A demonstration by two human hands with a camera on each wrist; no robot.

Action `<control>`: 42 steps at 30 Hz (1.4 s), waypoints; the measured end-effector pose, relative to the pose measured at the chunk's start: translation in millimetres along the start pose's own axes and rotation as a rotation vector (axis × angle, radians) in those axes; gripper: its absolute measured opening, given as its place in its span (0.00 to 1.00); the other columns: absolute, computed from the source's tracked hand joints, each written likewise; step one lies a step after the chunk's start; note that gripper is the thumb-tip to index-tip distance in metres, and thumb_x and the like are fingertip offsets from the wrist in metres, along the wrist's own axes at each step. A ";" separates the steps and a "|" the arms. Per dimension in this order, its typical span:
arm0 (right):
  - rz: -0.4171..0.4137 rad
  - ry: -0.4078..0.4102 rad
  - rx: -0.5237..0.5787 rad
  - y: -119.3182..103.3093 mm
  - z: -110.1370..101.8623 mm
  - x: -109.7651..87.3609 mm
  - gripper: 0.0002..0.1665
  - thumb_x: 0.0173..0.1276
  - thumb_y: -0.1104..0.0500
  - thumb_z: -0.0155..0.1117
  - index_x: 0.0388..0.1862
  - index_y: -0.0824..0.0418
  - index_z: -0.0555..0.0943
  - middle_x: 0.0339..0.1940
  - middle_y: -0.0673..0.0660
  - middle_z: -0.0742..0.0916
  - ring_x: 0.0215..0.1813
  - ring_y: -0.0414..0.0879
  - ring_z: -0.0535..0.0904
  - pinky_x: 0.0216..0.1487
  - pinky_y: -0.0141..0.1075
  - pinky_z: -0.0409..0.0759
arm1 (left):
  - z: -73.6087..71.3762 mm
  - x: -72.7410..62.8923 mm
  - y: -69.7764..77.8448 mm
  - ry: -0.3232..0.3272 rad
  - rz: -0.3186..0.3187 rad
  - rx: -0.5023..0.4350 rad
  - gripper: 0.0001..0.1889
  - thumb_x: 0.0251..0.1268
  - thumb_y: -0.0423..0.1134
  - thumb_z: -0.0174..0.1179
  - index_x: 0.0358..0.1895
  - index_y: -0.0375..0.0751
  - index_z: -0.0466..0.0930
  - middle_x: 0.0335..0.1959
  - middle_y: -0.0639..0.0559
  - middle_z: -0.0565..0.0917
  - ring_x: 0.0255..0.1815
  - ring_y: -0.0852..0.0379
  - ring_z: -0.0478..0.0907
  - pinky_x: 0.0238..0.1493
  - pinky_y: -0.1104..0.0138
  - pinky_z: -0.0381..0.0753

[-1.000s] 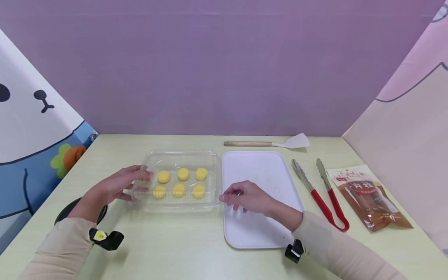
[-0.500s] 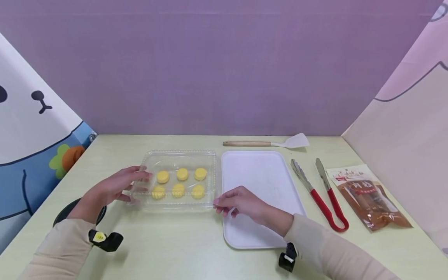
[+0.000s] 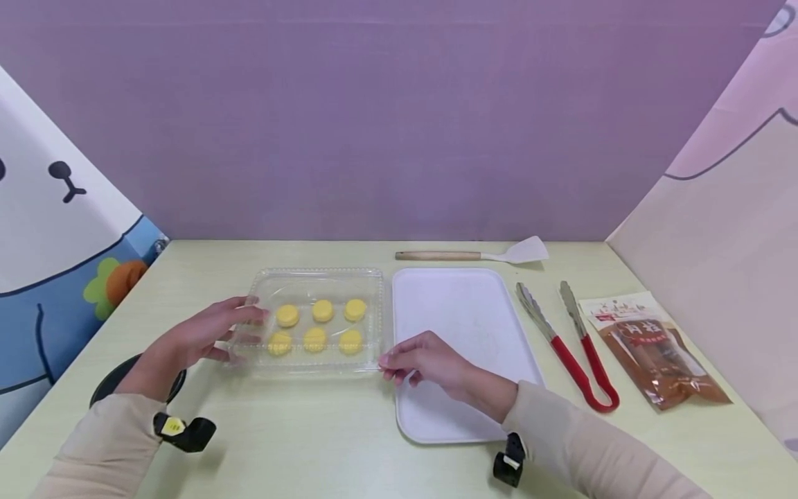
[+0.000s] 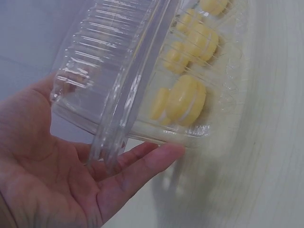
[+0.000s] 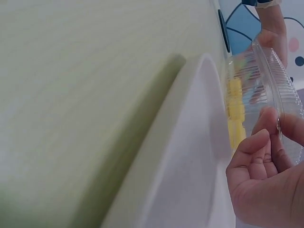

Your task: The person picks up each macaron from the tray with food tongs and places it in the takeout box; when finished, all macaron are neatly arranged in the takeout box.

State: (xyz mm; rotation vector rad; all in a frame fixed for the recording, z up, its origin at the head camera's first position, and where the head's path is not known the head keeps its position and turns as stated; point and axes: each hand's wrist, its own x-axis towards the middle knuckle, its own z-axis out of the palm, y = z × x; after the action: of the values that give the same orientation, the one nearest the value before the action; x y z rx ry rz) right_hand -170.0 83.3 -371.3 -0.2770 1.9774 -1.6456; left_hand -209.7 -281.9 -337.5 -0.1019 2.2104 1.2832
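Note:
A clear plastic clamshell box [image 3: 318, 287] with several yellow macarons [image 3: 314, 339] inside lies on the table in front of me. My left hand [image 3: 215, 329] holds the box's left end, its fingers spread around the wall. In the left wrist view, the macarons [image 4: 187, 99] show pale filling through the plastic, and fingers [image 4: 137, 168] lie beneath the rim. At the front right corner my right hand [image 3: 427, 360] pinches the box's rim between thumb and forefinger. The right wrist view shows that right hand [image 5: 266, 185] at the edge where lid and base meet.
A white tray [image 3: 458, 305] stands right of the box, partly under my right forearm. Beyond it lie a wooden-handled spatula [image 3: 474, 255], red-handled tongs [image 3: 576, 367] and a brown food packet [image 3: 654, 353]. A black round dish [image 3: 112, 381] sits partly behind my left wrist.
My right hand has moved left from above the tray to the box's front right corner and pinches the rim there. The left hand stays at the box's left end.

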 end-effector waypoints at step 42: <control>0.008 -0.023 -0.004 0.8 -1.1 -1.1 0.18 0.72 0.58 0.64 0.46 0.75 0.85 0.28 0.50 0.87 0.30 0.40 0.81 0.32 0.31 0.75 | -15.1 -40.4 -47.0 -0.212 0.116 0.008 0.23 0.81 0.44 0.47 0.57 0.24 0.78 0.51 0.43 0.85 0.51 0.51 0.82 0.50 0.56 0.85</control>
State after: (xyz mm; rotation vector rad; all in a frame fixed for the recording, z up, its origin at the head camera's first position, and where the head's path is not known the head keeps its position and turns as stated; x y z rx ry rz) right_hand -169.5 84.9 -371.7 -0.2888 1.9626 -1.6262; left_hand -166.8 -328.1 -347.5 0.1609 2.0647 1.2836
